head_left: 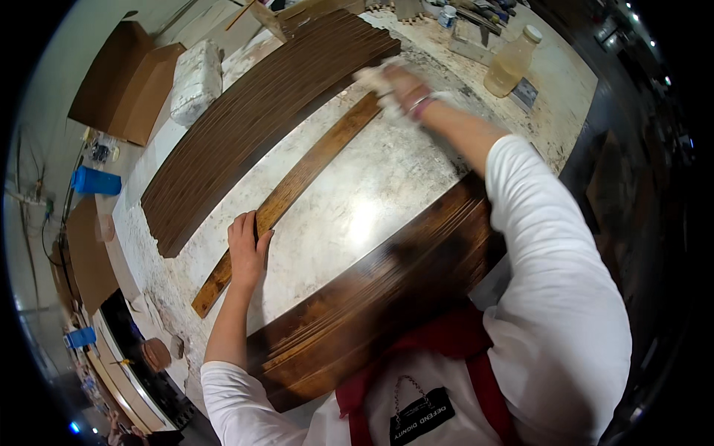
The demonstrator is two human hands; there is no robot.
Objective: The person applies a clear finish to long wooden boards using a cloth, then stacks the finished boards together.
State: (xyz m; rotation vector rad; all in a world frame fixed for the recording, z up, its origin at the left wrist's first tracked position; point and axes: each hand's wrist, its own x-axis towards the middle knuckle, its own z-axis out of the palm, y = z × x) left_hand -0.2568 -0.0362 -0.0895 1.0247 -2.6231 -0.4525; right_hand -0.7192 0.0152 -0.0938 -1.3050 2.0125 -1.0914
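A narrow brown wooden strip (316, 163) lies slantwise on the stained white tabletop. My left hand (249, 249) grips it near its lower left end, with the thumb on one side and the fingers over the other. At the strip's far end is my right hand (407, 88), blurred by motion and closed on a whitish cloth (370, 76). Beyond the strip, many dark brown strips (275, 126) lie side by side in a wide row. Close to my body rests a pile of glossy, stained brown strips (387, 290), partly blurred.
A jar of yellowish liquid (509, 67) stands at the far right, beside a small dark block (524, 94). At the left are a plastic-wrapped white bundle (197, 82), an open cardboard box (126, 82) and a blue cup (97, 181). Tools (483, 15) clutter the far edge.
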